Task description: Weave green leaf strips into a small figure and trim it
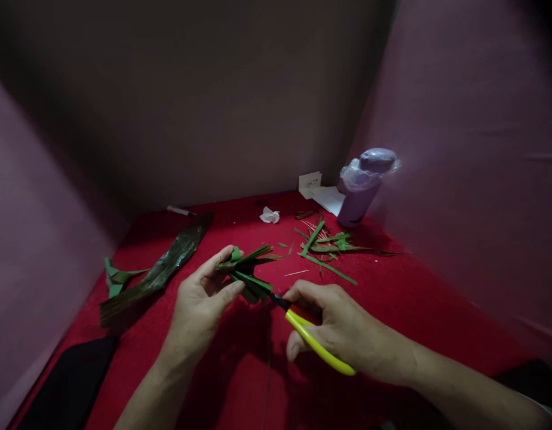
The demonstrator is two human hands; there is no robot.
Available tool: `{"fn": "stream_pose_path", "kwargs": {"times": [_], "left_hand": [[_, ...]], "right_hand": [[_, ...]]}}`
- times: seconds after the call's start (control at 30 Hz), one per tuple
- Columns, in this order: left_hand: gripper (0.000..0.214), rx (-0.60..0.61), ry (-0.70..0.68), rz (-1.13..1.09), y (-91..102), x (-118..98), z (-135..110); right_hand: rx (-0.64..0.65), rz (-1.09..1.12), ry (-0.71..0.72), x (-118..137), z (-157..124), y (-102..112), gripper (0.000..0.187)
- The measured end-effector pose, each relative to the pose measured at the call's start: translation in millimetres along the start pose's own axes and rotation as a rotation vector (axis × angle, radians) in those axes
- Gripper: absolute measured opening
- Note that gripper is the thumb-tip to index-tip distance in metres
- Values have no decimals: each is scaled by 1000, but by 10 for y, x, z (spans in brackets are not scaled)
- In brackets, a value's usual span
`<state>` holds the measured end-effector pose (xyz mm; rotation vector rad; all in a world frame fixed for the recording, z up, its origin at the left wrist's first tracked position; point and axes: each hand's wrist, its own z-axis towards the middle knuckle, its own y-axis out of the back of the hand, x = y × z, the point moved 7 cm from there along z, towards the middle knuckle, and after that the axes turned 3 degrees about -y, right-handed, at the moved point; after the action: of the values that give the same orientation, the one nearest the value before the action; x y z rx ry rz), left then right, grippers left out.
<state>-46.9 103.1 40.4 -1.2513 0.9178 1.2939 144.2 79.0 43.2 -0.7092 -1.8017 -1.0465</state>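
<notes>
My left hand pinches a bundle of folded green leaf strips between thumb and fingers, above the red cloth. The strips fan out to the right. Yellow-handled pliers or cutters are in my right hand, its fingers wrapped round the handles. Their dark jaws reach the lower right ends of the leaf strips; whether they grip or cut a strip I cannot tell. Part of the handles is hidden behind my right fingers.
Leaf scraps and toothpicks lie behind my right hand. A purple cup with plastic wrap stands at the back right, beside white cards. Crumpled tissue, a long dark leaf, a marker and a black object lie around.
</notes>
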Motion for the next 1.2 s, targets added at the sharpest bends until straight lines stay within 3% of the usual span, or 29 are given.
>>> {"fn": "stream_pose_path", "kwargs": {"times": [0.17,0.37,0.5,0.6,0.73,0.8,0.9,1.07,1.2], "left_hand": [[51,7,1,-9,20,40,13],[51,-20,39,-48,35,88,39],[55,-119,86,-96,106,94,66],[54,-173,134,-176,145,76,78],[51,-115,228,-274,106,64,88],[49,-81,245,-304,88,54,96],[47,-60,234,-353,82,43,110],[49,-23,228,-379,69,46,102],[55,-13,216,-374,61,27,81]], "right_hand": [[120,45,-58,-47,-40,-59,30],[59,-15,-94,-202,-43,71,48],[116,36,-91,-296,-116,200,40],[128,-60,-73,-363,-153,352,36],[-69,-426,133,-315,-20,543,34],[-156,-621,194,-308,128,525,33],[-256,-882,255,-305,380,393,12],[-307,-955,315,-241,606,192,8],[-401,-954,349,-27,603,318,10]]}}
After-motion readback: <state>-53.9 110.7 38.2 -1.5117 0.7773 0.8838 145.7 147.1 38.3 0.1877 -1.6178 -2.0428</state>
